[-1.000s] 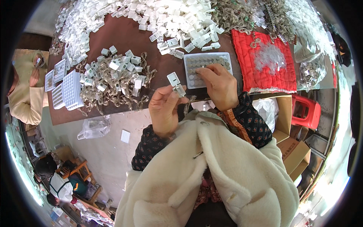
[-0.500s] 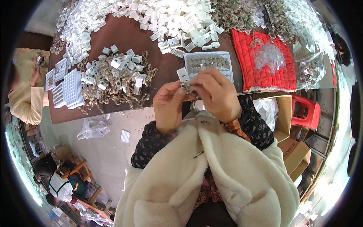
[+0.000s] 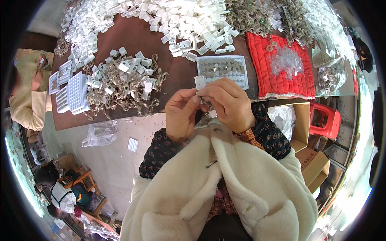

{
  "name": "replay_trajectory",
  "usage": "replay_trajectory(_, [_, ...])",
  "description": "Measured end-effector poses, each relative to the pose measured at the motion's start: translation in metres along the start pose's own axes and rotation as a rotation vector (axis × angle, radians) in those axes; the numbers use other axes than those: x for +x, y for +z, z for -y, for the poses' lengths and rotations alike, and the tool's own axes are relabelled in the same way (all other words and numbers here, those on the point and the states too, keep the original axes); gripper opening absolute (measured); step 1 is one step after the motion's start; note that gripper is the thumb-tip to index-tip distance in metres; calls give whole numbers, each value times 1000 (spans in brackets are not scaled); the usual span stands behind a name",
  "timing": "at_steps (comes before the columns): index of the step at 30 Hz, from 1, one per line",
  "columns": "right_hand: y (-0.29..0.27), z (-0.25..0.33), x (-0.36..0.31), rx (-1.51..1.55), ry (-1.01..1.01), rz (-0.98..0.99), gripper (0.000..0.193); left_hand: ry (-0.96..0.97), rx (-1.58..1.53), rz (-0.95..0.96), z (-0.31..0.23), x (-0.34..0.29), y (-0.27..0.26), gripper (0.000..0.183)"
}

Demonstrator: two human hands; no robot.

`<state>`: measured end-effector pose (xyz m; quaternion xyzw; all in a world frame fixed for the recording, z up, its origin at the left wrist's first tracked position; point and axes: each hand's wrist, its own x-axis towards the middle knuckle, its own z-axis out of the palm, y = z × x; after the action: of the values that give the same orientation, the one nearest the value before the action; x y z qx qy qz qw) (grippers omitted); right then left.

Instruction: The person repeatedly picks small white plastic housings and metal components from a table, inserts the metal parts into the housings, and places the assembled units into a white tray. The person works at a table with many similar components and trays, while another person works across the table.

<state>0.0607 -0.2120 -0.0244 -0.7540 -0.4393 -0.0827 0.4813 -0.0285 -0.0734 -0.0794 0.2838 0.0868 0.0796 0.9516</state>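
Between my two hands, near the table's front edge, is a small white plastic battery case [image 3: 200, 82], its flat lid sticking up above the fingertips. My left hand [image 3: 180, 116] pinches it between thumb and fingers. Closed around the other side of the same case is my right hand [image 3: 230, 106], its fingers hiding the lower part. A bit of thin wire shows below the fingertips. Just beyond the hands lies a white tray [image 3: 242, 83] with rows of round silver button cells [image 3: 219, 67].
Left of my hands is a heap of wired white cases [image 3: 124, 82] beside stacked white trays [image 3: 78, 94]. Loose white cases [image 3: 181, 24] spread along the back. A red cloth [image 3: 261, 76] holds clear plastic pieces [image 3: 286, 60]. A person's arm [image 3: 38, 100] is at far left.
My right fingers have moved in closer against my left thumb. The case's lid has tilted and shifted slightly right and down, and its lower part is now more hidden.
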Motion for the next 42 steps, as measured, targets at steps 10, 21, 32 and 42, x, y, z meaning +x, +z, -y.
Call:
replay_trajectory(10, [8,-36,-2,-354,84,-80,28,16,46,-151,5,1,-10,18])
replay_trajectory(21, [6,-20,5,-106,82,-63,19,-13,-41,-97,-1,3,-5,17])
replay_trajectory(32, [-4,2,5,89,168,56,19,-88,-149,9,-1,-1,-4,16])
replay_trajectory(42, [-11,6,5,256,307,-103,24,-113,-163,5,-3,2,12,14])
